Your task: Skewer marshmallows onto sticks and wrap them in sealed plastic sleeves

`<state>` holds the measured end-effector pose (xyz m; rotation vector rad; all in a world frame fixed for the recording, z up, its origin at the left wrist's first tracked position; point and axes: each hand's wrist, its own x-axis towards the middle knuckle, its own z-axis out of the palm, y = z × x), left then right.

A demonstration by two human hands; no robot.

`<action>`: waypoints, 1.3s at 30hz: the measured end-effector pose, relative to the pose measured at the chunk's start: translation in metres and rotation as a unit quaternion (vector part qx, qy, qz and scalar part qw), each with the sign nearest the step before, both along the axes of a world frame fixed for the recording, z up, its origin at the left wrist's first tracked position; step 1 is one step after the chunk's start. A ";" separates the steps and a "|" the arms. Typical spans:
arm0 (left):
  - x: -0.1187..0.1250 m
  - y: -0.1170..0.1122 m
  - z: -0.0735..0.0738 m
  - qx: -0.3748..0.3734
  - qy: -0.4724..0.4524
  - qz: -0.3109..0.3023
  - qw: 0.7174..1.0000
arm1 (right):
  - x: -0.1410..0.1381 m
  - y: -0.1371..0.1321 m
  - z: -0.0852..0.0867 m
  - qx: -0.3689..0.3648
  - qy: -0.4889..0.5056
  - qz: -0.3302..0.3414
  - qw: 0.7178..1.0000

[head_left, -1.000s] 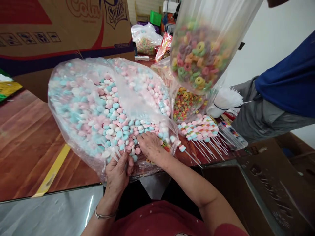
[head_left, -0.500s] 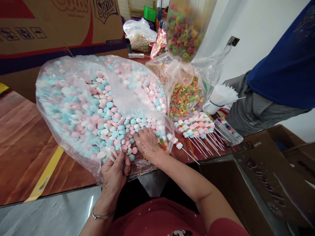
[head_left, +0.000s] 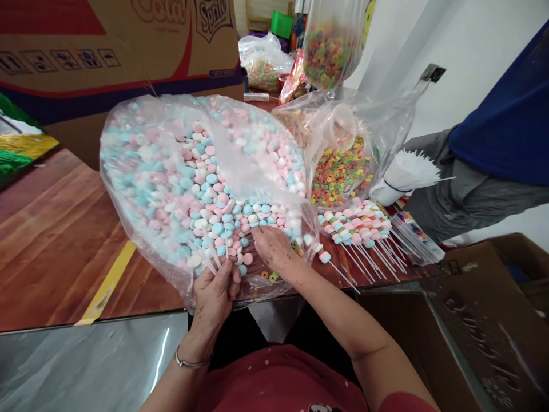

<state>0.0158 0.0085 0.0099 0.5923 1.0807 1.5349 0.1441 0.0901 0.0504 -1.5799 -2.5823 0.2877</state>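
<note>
My left hand point(head_left: 217, 283) is closed around several thin white sticks point(head_left: 227, 243) that point up and away from me. Under and beyond it spreads a large clear plastic bag point(head_left: 253, 169) full of pink, blue and white marshmallows point(head_left: 208, 194). Inside the bag's near opening, my right hand point(head_left: 274, 249) has its fingers curled down at the edge of the marshmallows; its fingertips are hidden. A few ring-shaped pieces point(head_left: 269, 276) lie near its wrist. To the right rest a single loaded stick point(head_left: 325, 257) and a stack of loaded sticks point(head_left: 358, 223).
Behind the bag stands a big cardboard box point(head_left: 128, 51). Beyond the stack are a bag of coloured rings point(head_left: 341, 177), a raised bag of rings point(head_left: 330, 54) and a white cup of sticks point(head_left: 386, 193). A person in blue point(head_left: 506, 126) stands right; cartons point(head_left: 476, 320) sit below.
The view has turned left, so everything sits further right. My right hand has shifted slightly, its fingers more curled, and rings by its wrist show more. The raised bag is slightly higher.
</note>
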 end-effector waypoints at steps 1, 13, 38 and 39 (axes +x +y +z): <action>0.000 0.000 0.000 -0.002 -0.001 0.004 1.000 | 0.002 0.003 0.000 -0.003 0.008 -0.010 1.000; 0.002 0.003 0.003 -0.002 -0.030 0.004 1.000 | 0.019 0.015 -0.004 0.076 0.053 0.049 0.995; 0.002 0.003 0.005 -0.017 -0.023 -0.016 0.999 | 0.018 -0.007 -0.005 0.083 -0.084 0.133 0.984; 0.002 0.002 0.005 -0.019 -0.023 -0.018 0.999 | 0.016 -0.009 -0.004 0.086 -0.094 0.129 0.983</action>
